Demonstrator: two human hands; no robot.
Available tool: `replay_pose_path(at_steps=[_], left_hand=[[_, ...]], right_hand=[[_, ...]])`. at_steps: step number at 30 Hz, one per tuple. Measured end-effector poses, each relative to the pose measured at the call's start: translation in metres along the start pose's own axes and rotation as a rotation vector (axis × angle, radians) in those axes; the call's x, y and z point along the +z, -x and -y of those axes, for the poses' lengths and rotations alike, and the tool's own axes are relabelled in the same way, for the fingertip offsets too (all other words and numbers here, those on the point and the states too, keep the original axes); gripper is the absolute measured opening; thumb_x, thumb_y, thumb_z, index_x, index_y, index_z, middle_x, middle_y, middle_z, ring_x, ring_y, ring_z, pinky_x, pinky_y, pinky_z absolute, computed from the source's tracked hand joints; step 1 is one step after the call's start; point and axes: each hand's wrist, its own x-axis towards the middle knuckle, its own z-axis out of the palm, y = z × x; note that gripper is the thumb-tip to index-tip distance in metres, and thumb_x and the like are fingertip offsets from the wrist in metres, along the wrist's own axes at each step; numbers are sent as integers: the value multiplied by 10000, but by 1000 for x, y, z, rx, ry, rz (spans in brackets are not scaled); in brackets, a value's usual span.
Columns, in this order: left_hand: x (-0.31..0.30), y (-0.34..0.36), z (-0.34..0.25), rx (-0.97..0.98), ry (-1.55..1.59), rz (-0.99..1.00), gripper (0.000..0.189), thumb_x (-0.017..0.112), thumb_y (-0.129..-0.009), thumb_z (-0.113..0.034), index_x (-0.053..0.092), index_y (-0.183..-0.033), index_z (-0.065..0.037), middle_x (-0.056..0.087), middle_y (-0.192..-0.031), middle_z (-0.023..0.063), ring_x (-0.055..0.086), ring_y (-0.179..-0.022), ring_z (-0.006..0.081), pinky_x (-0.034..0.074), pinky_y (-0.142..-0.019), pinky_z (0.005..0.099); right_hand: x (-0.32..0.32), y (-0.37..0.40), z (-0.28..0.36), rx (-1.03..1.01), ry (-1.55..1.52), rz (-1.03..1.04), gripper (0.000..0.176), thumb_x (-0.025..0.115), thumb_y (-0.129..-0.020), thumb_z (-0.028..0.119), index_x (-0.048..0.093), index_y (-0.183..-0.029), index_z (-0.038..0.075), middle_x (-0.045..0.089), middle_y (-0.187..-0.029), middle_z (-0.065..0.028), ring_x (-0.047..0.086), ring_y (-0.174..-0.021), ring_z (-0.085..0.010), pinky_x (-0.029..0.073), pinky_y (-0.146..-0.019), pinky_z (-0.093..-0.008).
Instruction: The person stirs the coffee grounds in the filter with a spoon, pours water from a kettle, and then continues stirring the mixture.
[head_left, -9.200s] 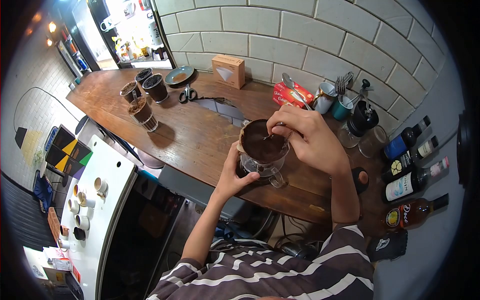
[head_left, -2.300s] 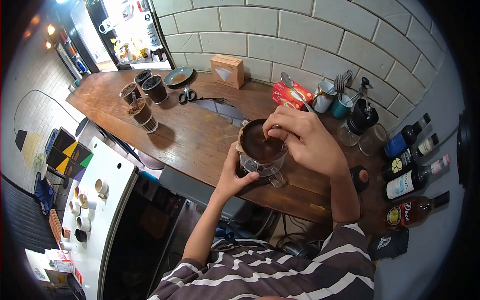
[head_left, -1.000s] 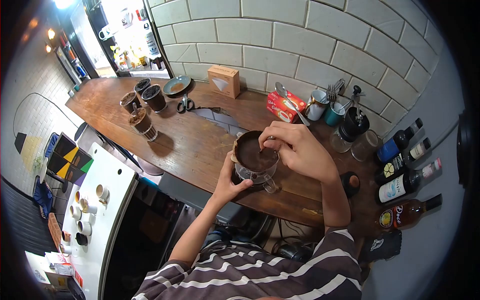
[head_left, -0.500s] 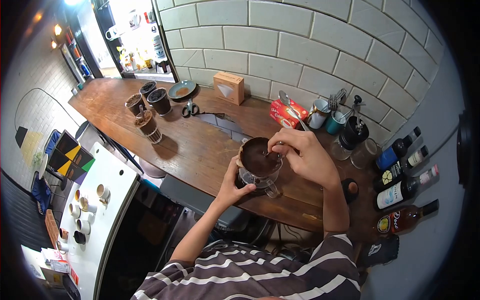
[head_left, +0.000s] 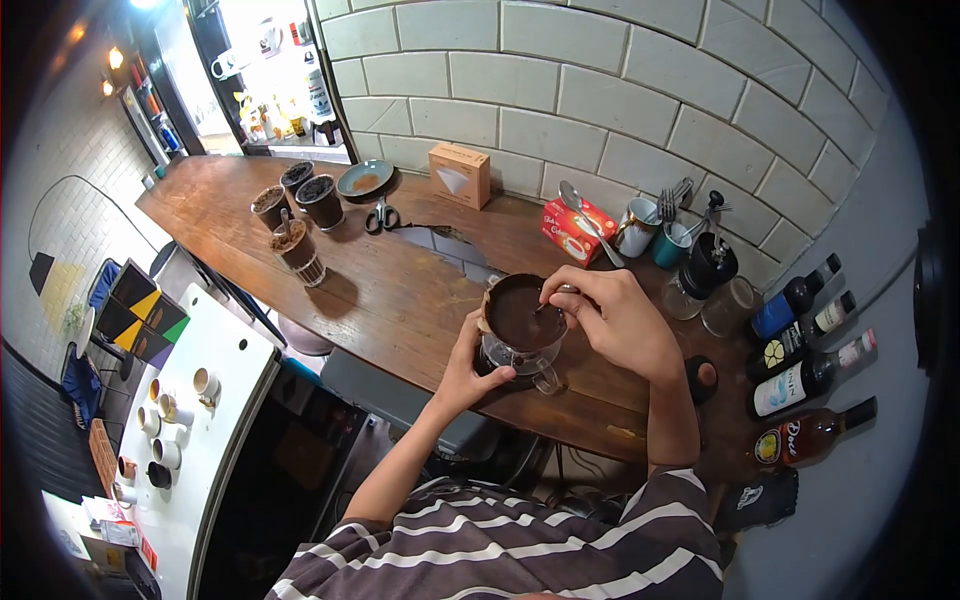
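Note:
A glass dripper (head_left: 532, 357) stands near the front edge of the wooden counter, its paper filter full of dark wet coffee (head_left: 513, 305). Beneath it is a glass server, whose clear handle (head_left: 547, 381) points toward me. My left hand (head_left: 468, 368) is wrapped around the left side of the dripper and server, thumb at the front. Over the right rim, my right hand (head_left: 622, 318) pinches a slim metal utensil (head_left: 566, 289), which looks like a small spoon. Its lower end dips into the coffee, out of sight.
Several cups of coffee grounds (head_left: 299, 254), scissors (head_left: 381, 217) and a plate (head_left: 365, 178) lie to the left. Along the wall stand a filter box (head_left: 460, 177), a red box (head_left: 572, 232) with a large spoon, utensil cups (head_left: 672, 245) and a hand grinder (head_left: 708, 262). Bottles (head_left: 795, 393) line the right.
My right hand has shifted slightly, and the utensil's place in the coffee has moved a little. My left hand stays around the dripper and server.

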Motion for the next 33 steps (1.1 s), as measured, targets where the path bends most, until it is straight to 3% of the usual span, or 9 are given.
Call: replay_pose_path(at_steps=[2,6,8,11,21,24,27,29,33], left_hand=[[-1,-1,0,6,-2,0,892,819,-740,-344,346,-1409,7,386,-1393,121,395,-1325,248,301,-1109,365],[-2,0,3,8,-30,0,891,819,-737,-356,352,-1404,6,387,-1392,125,398,-1324,252,305,-1106,371],[-2,0,4,11,-41,6,894,820,-735,-362,353,-1404,6,386,-1393,126,399,-1323,253,306,-1105,372],[-2,-2,2,13,-31,8,899,819,-734,-372,353,-1403,6,385,-1399,128,398,-1324,254,306,-1105,372],[-3,-2,3,29,-26,14,855,813,-741,-347,379,-1389,5,381,-1403,149,398,-1324,269,310,-1104,378],[-6,-2,5,29,-30,19,846,814,-739,-345,390,-1382,5,382,-1402,159,397,-1324,276,309,-1105,381],[-3,-1,7,29,-17,12,841,814,-736,-345,398,-1378,3,384,-1405,169,394,-1329,286,307,-1106,387],[-4,-1,6,25,-16,3,838,814,-734,-345,401,-1376,2,385,-1407,173,392,-1332,292,307,-1107,391],[-5,-1,6,25,-32,14,836,812,-731,-347,405,-1373,-1,387,-1411,182,385,-1341,302,305,-1108,398]], right_hand=[[-4,0,1,172,-113,62,94,614,-905,57,639,-961,-14,662,-743,-131,652,-639,-208,503,-632,-326],[-9,3,-4,275,-257,95,99,635,-900,59,647,-972,-8,671,-741,-103,629,-625,-121,495,-603,-282],[-9,3,-6,327,-346,93,107,664,-861,19,656,-965,-4,676,-764,-39,609,-681,-62,498,-648,-232],[-9,3,-7,147,-128,54,133,672,-860,43,653,-978,-16,679,-752,-86,627,-652,-102,505,-623,-259],[4,1,-5,180,-108,-91,103,672,-864,48,666,-915,-42,671,-753,-104,624,-626,-137,506,-616,-283],[11,-5,-12,220,-232,-109,104,659,-879,45,663,-915,-53,669,-791,-116,624,-637,-145,500,-618,-292],[18,-10,-18,101,-202,-192,102,650,-888,45,659,-913,-54,654,-819,-126,616,-646,-166,487,-614,-301],[20,-11,-20,-94,-64,-251,92,647,-882,34,656,-925,-47,636,-821,-129,609,-656,-209,480,-612,-310],[15,-6,-10,-96,23,-156,92,646,-868,14,652,-941,-41,636,-834,-142,625,-685,-257,487,-623,-332]])
